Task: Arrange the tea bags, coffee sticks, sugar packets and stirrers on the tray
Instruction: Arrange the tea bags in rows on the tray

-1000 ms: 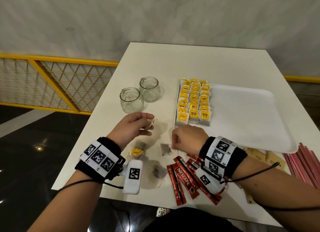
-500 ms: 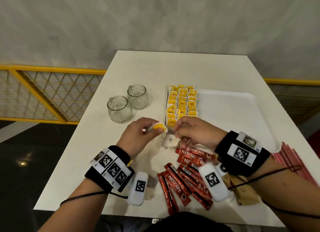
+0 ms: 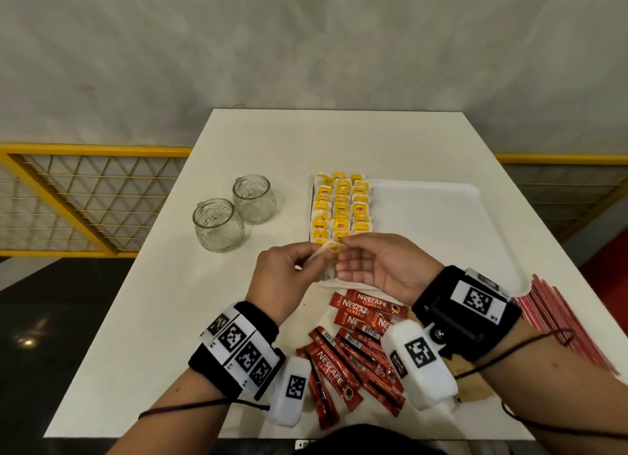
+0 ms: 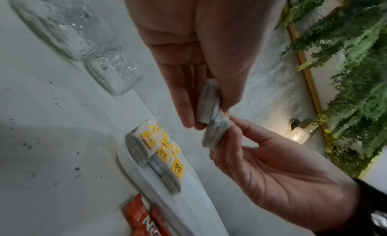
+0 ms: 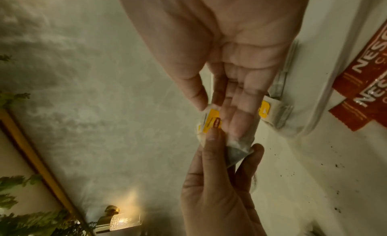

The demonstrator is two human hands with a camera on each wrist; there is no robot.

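Observation:
Both hands meet just above the near-left corner of the white tray point(image 3: 441, 237). My left hand point(image 3: 323, 255) pinches a grey tea bag point(image 4: 207, 104) between thumb and fingers. My right hand point(image 3: 343, 247), palm turned up, pinches a tea bag with a yellow tag point(image 5: 211, 122) that touches the first one. Three rows of yellow-tagged tea bags point(image 3: 339, 209) fill the tray's left side. Red coffee sticks point(image 3: 356, 352) lie scattered on the table below the hands. Brown sugar packets point(image 3: 472, 383) show under my right wrist. Red stirrers point(image 3: 560, 318) lie at the right edge.
Two empty glass jars point(image 3: 219, 225) stand on the white table point(image 3: 238, 148) left of the tray. Dark tea crumbs point(image 4: 29, 145) speckle the table near the tray. The tray's right part is bare. A yellow railing point(image 3: 85, 199) runs behind the table's left side.
Both hands lifted from the table, where loose tea bags lay, and came together at the tray's near-left corner. The right palm has turned upward. The loose bags have left the table.

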